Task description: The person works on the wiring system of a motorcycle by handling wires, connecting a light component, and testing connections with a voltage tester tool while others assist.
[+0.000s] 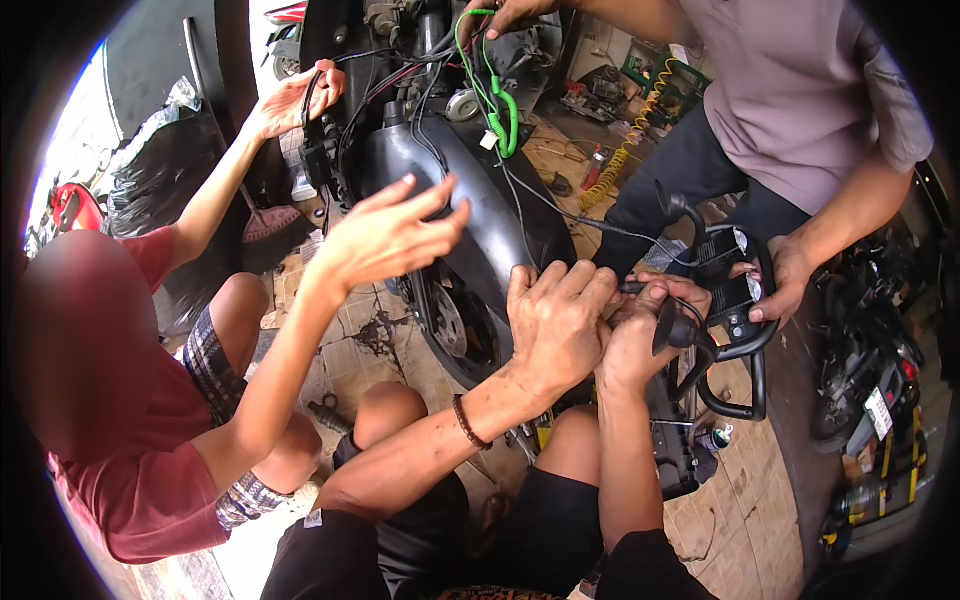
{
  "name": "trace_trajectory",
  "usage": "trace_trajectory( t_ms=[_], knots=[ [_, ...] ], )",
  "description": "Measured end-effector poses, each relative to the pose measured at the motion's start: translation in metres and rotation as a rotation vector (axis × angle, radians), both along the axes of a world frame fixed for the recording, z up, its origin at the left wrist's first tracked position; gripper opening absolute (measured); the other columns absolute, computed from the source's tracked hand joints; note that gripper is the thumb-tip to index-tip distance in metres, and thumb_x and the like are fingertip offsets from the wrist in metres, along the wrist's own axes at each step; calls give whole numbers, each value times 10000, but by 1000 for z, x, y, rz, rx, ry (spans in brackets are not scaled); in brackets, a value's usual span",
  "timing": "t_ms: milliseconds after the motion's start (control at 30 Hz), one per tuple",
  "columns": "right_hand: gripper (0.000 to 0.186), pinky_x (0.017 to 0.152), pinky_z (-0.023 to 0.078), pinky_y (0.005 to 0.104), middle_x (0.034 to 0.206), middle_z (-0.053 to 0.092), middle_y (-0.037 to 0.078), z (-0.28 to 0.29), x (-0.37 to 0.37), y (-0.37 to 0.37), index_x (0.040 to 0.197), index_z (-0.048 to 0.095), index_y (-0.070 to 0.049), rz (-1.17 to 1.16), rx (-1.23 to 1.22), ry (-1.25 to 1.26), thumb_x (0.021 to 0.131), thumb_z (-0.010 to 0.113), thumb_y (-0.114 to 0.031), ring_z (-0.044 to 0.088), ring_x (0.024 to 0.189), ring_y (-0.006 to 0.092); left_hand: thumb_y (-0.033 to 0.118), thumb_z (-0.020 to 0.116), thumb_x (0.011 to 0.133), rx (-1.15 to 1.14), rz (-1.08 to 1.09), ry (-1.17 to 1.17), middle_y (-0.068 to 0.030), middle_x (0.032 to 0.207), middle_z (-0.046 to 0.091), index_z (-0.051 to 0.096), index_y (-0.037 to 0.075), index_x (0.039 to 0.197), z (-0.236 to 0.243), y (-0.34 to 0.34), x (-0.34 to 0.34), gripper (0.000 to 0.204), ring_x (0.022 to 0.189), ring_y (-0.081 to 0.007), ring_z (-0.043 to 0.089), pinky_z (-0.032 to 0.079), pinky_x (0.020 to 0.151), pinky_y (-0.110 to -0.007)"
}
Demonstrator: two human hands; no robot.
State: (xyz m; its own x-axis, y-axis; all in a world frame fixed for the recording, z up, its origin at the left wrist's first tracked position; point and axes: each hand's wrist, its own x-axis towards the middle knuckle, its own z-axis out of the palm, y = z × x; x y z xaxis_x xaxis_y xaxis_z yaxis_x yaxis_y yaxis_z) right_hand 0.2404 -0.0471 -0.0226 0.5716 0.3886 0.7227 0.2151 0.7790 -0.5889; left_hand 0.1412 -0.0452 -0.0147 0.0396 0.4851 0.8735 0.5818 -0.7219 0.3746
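My left hand (556,318) is closed beside my right hand (630,345), its fingertips on something hidden at a thin black cable. My right hand grips a black cable connector (632,287), close to a black tubular frame (740,408) with a small curved black stalk (664,325). Just above lies the black front fender (455,200) of a motorcycle, with black wires (420,115) and a coiled green cable (505,130) across it.
A co-worker in red (150,490) reaches toward the wiring from the left. Another person (790,90) holds the frame and green cable. A black bag (160,200), a broom (265,220), a yellow coiled hose (630,130) and another motorcycle (850,370) surround us on the tiled floor.
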Motion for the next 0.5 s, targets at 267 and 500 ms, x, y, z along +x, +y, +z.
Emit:
trace_trajectory(
  t_ms=[267,500],
  knots=[
    [127,861,539,343,1014,637,84,1,-5,0,1096,504,-55,-38,-31,28,1057,586,33,639,932,167,110,753,828,-33,0,-90,-7,829,604,680,129,902,-6,5,3,106,772,-226,603,350,739,-420],
    [193,735,491,244,932,630,27,-18,16,10,1206,594,-26,-3,-215,-192,1129,618,-202,602,828,91,93,735,810,91,-57,-16,-9,866,605,706,127,1005,-8,14,-13,200,794,-226,592,363,765,-420]
  ],
)
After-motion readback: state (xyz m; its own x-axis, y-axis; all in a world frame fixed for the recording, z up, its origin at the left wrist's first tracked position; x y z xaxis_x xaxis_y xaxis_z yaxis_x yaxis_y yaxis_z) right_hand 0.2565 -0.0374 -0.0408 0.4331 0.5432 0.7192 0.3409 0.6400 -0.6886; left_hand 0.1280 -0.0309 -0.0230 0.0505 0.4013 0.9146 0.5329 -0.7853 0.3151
